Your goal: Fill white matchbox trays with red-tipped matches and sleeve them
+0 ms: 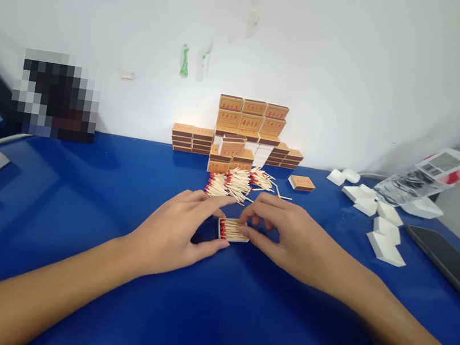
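Both sets of fingers, left hand [178,228] and right hand [289,236], grip a match-filled tray [233,230] on the table [78,202]. Loose matches [234,183] lie piled just behind it, before stacked matchboxes [250,121]; white trays [382,224] sit right.

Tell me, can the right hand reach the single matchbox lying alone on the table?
Probably yes. The matchbox lies just beyond the right hand, with only bare blue table and a few loose matches between. The hand now holds the tray of matches.

Red-tipped matches [234,183], orange matchboxes [250,121], white trays [386,230], blue table [78,202].
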`<state>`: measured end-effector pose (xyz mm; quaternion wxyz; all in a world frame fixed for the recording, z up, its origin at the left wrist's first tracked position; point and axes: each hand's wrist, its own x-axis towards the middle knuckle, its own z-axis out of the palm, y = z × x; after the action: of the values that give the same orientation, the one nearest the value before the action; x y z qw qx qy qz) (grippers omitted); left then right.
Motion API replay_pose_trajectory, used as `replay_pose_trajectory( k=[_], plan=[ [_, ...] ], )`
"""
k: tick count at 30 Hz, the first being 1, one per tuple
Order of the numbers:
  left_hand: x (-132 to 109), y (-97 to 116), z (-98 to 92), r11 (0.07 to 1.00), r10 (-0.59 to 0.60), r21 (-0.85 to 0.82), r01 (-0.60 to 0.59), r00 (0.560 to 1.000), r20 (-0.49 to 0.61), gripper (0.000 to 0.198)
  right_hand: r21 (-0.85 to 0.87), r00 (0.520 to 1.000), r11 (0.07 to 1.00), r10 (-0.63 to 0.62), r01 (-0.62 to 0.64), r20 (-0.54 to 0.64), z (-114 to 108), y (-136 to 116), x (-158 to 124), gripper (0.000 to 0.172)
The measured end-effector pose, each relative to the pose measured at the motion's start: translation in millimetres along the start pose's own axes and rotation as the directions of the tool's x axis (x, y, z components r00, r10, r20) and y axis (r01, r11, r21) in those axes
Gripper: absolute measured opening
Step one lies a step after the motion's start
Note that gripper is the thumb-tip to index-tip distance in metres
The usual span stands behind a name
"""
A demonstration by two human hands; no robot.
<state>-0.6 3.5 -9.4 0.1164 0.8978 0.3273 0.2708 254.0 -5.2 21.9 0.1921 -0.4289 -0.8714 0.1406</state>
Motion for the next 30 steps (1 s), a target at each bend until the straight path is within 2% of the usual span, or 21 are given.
replay_pose_trajectory(
  k=[3,14,20,22,27,30],
  plan=[
    [0.3,0.6,-0.3,1.0,0.006,0.006,-0.006,1.0,-0.023,0.06,0.013,1.0,1.0,-0.002,0.002,0.004,0.6,0.5,-0.9,0.01],
    [0.6,0.2,0.8,0.999,0.043,0.003,-0.043,0.999,-0.002,0.054,0.033,0.999,0.999,-0.041,0.04,0.016,4.5,-0.8,0.3,0.011],
    [0.3,-0.5,0.6,0.999,0.047,0.004,-0.047,0.999,0.003,0.054,0.007,0.998,0.999,-0.051,0.051,-0.023,3.4,-1.4,-1.0,0.009],
    [0.7,-0.6,-0.1,1.0,0.028,0.001,-0.028,1.0,0.004,0.054,-0.011,0.996,0.999,-0.045,0.044,-0.071,-0.4,0.9,0.3,0.009],
    [0.7,0.1,-1.3,1.0,0.008,-0.007,-0.008,1.0,-0.013,0.054,-0.169,0.962,0.981,0.047,-0.096,-0.27,-15.8,28.0,6.2,0.014],
    [0.1,0.0,-1.0,1.0,-0.007,-0.018,0.007,1.0,0.012,0.05,-0.208,0.977,0.973,0.062,-0.105,-0.202,-18.4,49.1,7.9,0.013]
  ],
)
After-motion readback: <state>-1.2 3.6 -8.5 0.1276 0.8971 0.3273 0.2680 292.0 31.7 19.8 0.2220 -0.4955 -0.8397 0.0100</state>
